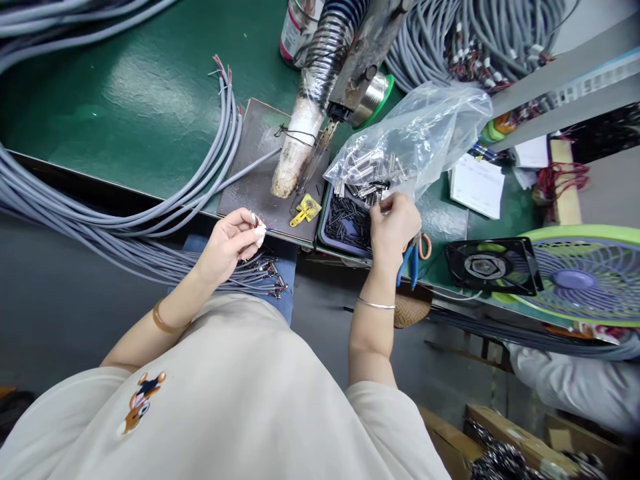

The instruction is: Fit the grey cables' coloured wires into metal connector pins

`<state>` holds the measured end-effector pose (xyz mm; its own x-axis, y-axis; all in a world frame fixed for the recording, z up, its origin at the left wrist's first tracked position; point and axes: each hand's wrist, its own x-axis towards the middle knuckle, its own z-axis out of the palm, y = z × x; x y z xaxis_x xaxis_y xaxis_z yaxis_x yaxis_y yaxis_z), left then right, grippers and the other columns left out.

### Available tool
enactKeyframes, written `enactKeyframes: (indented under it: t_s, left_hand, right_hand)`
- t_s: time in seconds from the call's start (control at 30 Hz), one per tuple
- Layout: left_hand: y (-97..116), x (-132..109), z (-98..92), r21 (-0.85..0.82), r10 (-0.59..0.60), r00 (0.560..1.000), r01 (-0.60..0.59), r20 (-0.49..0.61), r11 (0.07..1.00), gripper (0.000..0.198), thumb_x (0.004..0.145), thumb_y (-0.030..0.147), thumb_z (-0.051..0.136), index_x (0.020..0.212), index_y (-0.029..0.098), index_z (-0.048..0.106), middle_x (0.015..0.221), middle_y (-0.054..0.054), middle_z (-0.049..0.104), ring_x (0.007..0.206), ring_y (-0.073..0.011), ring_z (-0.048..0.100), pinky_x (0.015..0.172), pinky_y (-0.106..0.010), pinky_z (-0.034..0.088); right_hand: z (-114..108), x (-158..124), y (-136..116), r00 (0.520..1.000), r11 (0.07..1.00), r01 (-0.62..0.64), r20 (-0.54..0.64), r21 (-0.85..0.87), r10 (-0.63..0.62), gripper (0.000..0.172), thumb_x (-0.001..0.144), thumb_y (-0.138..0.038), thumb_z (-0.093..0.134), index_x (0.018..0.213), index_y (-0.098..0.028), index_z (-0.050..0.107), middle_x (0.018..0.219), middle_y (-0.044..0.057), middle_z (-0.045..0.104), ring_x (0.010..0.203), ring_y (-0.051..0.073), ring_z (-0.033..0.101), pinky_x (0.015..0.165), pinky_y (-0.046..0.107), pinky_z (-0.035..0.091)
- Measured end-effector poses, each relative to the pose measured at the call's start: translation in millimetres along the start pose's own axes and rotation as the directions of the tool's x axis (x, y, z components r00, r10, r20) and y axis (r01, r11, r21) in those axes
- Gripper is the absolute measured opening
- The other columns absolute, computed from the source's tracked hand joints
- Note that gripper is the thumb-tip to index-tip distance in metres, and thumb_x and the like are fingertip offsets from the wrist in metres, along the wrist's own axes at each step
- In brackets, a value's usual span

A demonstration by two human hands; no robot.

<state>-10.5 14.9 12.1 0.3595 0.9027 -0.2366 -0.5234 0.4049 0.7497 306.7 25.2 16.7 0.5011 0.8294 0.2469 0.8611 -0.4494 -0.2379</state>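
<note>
My left hand (233, 241) is closed in a pinch on thin coloured wires (256, 219) at the front edge of the bench; something white covers the thumb tip. My right hand (396, 223) is bent down over the right side of a small tray (323, 230), its fingers pinched together and their tips hidden. Short black tubes (347, 223) fill the front of this tray. Behind them, small metal connectors (373, 190) spill from a clear plastic bag (425, 127). Below my left hand, more cable ends with metal connectors (275, 280) lie across my lap.
A soldering iron (320, 150) and a taped hose (300, 133) hang over a dark board (250, 193) with a yellow clip (303, 212). Grey cables (165, 213) sweep in from the left. Blue-handled pliers (411, 263), a black fan (493, 267) and a green fan (575, 277) are to the right.
</note>
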Motion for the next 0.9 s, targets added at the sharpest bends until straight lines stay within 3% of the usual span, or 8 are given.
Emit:
enactKeyframes:
  t_s: [0.13,0.23,0.43,0.53,0.63,0.9]
  left_hand:
    - [-1.4,0.3,-1.9,-0.024,-0.032,0.999,0.032,-0.011,0.999,0.027,0.066,0.023,0.084,0.073,0.017,0.059,0.06,0.004,0.059,0.044,-0.0033,0.043,0.036,-0.013,0.029]
    - [-2.8,0.6,0.9,-0.021,-0.058,0.998,0.058,-0.001,0.998,0.028,0.065,0.023,0.084,0.073,0.017,0.058,0.058,0.004,0.059,0.041,-0.0025,0.04,0.036,-0.013,0.027]
    - [-7.4,3.2,12.4,0.016,-0.049,0.999,0.049,0.017,0.999,0.028,0.066,0.023,0.084,0.076,0.015,0.059,0.059,0.004,0.06,0.044,-0.0021,0.043,0.036,-0.011,0.027]
    - [-12.3,4.7,16.5,0.053,-0.052,0.996,0.049,0.07,0.997,0.029,0.067,0.025,0.085,0.076,0.015,0.059,0.064,0.002,0.065,0.043,-0.002,0.044,0.036,-0.013,0.029]
    - [-16.6,4.1,19.2,0.142,-0.063,0.989,0.044,0.135,0.989,0.028,0.072,0.029,0.084,0.078,0.015,0.061,0.078,-0.003,0.073,0.04,-0.0018,0.048,0.035,-0.015,0.033]
    - [-19.8,2.1,20.6,0.213,-0.007,0.992,-0.02,0.126,0.977,0.026,0.075,0.03,0.083,0.08,0.013,0.064,0.088,-0.006,0.076,0.041,-0.0008,0.05,0.038,-0.015,0.04]
  right_hand:
    - [-5.6,-9.7,6.0,0.991,0.968,0.104,-0.102,0.231,-0.082,0.014,0.082,-0.02,0.058,0.075,-0.024,0.046,0.084,0.003,0.06,0.083,0.021,0.059,0.083,0.041,0.054]
    - [-14.7,-26.0,-1.4,0.981,0.882,0.176,-0.153,0.438,-0.12,0.012,0.082,-0.024,0.061,0.077,-0.024,0.05,0.085,0.002,0.062,0.079,0.018,0.062,0.074,0.035,0.057]
    - [-36.9,-72.6,-37.5,0.983,0.529,0.049,0.051,0.847,-0.174,0.019,0.083,-0.026,0.072,0.077,-0.022,0.055,0.088,0.0,0.065,0.068,0.01,0.064,0.056,0.023,0.057]
    - [-38.3,-91.3,-52.6,0.97,0.363,-0.055,0.136,0.93,-0.201,0.018,0.086,-0.025,0.073,0.08,-0.022,0.056,0.088,-0.002,0.069,0.06,0.007,0.063,0.052,0.019,0.055]
    - [-30.9,-101.7,-64.0,0.966,0.263,-0.128,0.18,0.956,-0.185,0.019,0.086,-0.026,0.075,0.08,-0.022,0.057,0.085,-0.004,0.072,0.056,0.006,0.064,0.052,0.017,0.058]
    - [-18.4,-116.6,-88.5,0.977,0.202,-0.137,0.166,0.97,-0.133,0.019,0.087,-0.027,0.075,0.082,-0.023,0.057,0.083,-0.003,0.075,0.067,0.012,0.075,0.062,0.024,0.067]
